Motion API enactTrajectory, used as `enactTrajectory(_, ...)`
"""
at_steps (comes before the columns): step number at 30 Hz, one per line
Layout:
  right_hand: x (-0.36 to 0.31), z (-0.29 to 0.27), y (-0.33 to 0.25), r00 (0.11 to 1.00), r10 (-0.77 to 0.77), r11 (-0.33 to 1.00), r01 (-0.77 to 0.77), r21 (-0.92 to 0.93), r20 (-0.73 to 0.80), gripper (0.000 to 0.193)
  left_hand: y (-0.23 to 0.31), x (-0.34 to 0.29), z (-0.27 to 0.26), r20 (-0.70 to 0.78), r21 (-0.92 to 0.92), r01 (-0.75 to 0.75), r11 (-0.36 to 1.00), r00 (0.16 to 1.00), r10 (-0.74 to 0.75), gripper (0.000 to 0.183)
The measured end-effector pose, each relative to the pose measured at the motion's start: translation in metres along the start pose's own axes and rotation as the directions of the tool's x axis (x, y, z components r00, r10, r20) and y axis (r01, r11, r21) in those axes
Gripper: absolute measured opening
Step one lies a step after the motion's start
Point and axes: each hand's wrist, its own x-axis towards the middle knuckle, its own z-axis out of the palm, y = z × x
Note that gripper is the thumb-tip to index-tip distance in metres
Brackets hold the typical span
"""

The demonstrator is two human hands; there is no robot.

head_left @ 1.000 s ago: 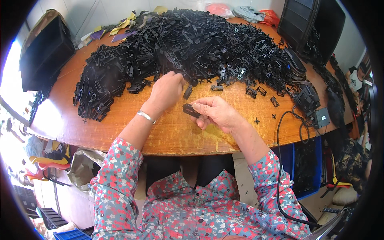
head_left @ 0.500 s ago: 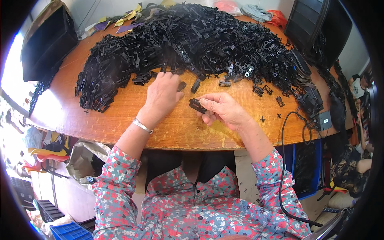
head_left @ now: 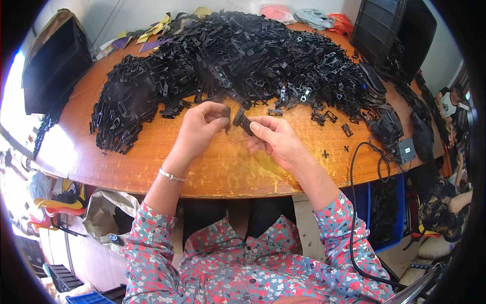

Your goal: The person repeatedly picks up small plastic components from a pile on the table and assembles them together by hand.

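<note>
My right hand (head_left: 273, 136) pinches a small black plastic part (head_left: 244, 123) between thumb and fingers, tilted up over the table. Close to its left, my left hand (head_left: 201, 125) is closed in a pinch on a small dark plastic piece (head_left: 227, 112), which looks blurred. A narrow gap separates the two pieces. Just beyond both hands rises a large heap of black plastic parts (head_left: 228, 50), many of them frame-shaped. A few loose parts, such as a black frame piece (head_left: 347, 130), lie on the wooden table (head_left: 212, 177) to the right.
Small black cross-shaped bits (head_left: 325, 153) are scattered at the right. A black cable (head_left: 354, 202) runs from a grey box (head_left: 406, 151) over the table's front edge. Black crates (head_left: 55, 66) stand tipped at both far sides. A blue bin (head_left: 390, 213) sits below right.
My left hand has drawn back from the edge of the heap with the small dark piece. My right hand has tilted its part more upright. The view has shifted slightly.
</note>
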Motion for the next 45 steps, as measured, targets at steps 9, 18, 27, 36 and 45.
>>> enactTrajectory(9, 0.002, 0.01, 0.0, 0.942, -0.27, 0.955, 0.235, -0.183, -0.199, 0.033, 0.008, 0.001, 0.019, 0.142, -0.49, 0.183, 0.852, 0.981, -0.129, 0.025)
enactTrajectory(18, -0.001, 0.018, -0.003, 0.931, -0.32, 0.915, 0.256, -0.313, -0.175, 0.033, 0.004, -0.002, 0.02, 0.148, -0.543, 0.157, 0.825, 0.985, -0.09, 0.027)
enactTrajectory(27, 0.004, 0.011, 0.01, 0.863, -0.492, 0.647, 0.274, -0.711, -0.115, 0.031, -0.002, -0.008, 0.031, 0.09, -0.437, 0.109, 0.893, 0.993, -0.077, 0.036)
enactTrajectory(36, 0.006, 0.016, 0.017, 0.732, -0.681, 0.4, 0.348, -0.848, -0.021, 0.032, 0.005, -0.016, 0.05, -0.04, -0.034, -0.157, 0.987, 0.987, 0.156, 0.037)
enactTrajectory(45, 0.009, 0.018, 0.018, 0.8, -0.585, 0.551, 0.272, -0.789, -0.133, 0.036, 0.003, -0.016, 0.049, -0.031, -0.188, -0.151, 0.97, 0.989, 0.148, 0.031)
